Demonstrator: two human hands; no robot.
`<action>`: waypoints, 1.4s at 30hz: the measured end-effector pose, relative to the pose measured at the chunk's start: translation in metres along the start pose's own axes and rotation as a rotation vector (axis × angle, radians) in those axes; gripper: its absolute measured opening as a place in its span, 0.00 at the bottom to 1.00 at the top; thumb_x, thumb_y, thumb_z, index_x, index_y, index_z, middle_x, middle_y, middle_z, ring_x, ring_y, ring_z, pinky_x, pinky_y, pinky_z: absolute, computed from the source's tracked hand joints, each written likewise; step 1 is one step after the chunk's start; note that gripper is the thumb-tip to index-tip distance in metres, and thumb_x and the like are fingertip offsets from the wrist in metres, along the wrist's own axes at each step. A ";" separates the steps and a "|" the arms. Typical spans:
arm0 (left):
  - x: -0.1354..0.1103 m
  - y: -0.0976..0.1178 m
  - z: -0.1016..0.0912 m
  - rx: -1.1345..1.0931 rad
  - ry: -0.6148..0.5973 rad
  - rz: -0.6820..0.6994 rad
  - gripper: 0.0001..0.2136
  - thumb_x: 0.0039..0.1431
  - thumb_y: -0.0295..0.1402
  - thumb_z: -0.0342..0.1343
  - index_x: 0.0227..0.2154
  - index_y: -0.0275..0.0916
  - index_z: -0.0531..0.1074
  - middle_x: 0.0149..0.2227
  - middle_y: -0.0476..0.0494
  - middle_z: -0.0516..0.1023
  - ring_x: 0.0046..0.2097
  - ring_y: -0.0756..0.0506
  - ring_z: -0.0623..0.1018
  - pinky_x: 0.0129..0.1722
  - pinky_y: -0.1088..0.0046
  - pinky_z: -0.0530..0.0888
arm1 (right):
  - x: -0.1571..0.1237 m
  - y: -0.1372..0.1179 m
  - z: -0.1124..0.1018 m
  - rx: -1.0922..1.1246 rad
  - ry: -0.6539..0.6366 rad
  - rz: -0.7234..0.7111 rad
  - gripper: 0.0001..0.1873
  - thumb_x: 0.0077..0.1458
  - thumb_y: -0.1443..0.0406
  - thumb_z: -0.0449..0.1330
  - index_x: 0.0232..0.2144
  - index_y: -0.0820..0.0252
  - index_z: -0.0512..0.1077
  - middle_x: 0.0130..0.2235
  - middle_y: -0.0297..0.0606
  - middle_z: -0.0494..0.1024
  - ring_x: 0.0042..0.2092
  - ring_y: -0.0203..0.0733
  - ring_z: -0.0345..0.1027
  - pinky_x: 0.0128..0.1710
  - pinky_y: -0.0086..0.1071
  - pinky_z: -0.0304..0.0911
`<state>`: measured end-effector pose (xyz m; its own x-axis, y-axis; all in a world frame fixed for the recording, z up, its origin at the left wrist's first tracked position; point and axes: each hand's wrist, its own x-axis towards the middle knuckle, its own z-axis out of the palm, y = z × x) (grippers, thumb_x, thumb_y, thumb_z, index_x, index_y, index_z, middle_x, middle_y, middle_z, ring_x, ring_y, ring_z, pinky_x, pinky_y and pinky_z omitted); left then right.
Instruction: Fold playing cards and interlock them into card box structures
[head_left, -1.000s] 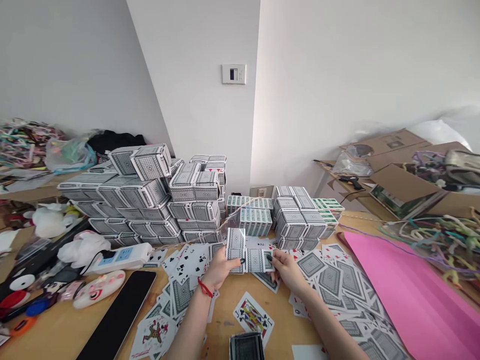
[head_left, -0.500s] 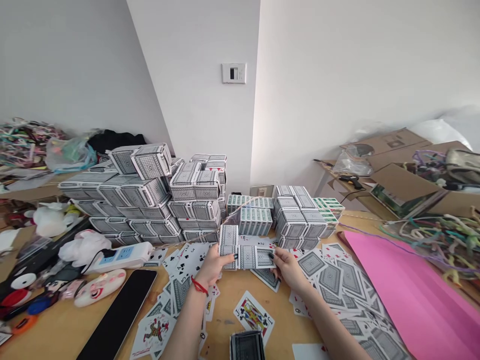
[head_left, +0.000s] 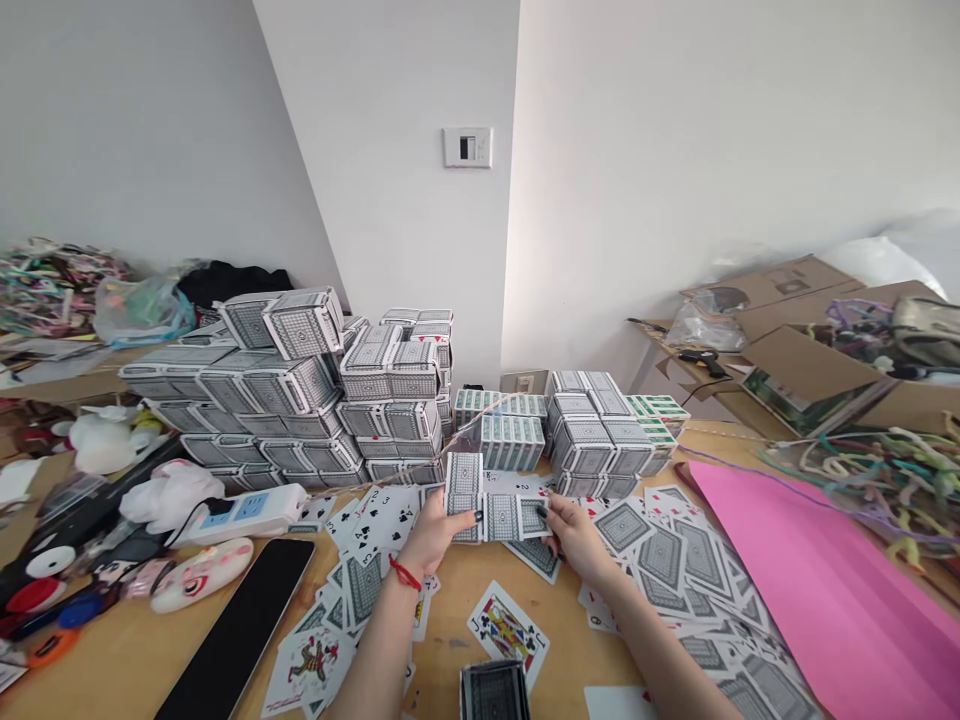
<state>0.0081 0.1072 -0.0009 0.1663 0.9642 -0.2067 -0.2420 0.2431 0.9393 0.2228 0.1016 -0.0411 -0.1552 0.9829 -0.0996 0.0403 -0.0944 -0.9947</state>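
My left hand, with a red cord on the wrist, is closed on the left end of a piece made of folded playing cards. The piece has grey patterned backs and an upright part at its left. At its right end, my right hand pinches a playing card between thumb and fingers. This card meets or overlaps the piece; how they join cannot be made out. Below the hands, a jack of clubs lies face up, partly under a dark open-topped card box.
Stacked card blocks stand at the back left, with more card blocks at the back right. Loose playing cards cover the right side beside pink paper. A black phone and a power strip lie left.
My left hand and the folded card piece have shifted slightly right, towards my right hand. Less of the right-hand card shows between them. My right hand has stayed almost still.
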 end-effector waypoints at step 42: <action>-0.002 0.005 -0.007 0.117 0.053 0.007 0.21 0.41 0.32 0.63 0.42 0.39 0.70 0.48 0.39 0.74 0.50 0.37 0.72 0.46 0.65 0.70 | -0.007 -0.002 0.007 -0.153 0.054 -0.059 0.20 0.50 0.48 0.51 0.20 0.55 0.54 0.12 0.26 0.62 0.13 0.35 0.58 0.16 0.28 0.51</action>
<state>0.0002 0.1069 0.0023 0.1138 0.9708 -0.2113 -0.1290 0.2253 0.9657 0.2169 0.0934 -0.0388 -0.1086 0.9935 -0.0350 0.1830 -0.0147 -0.9830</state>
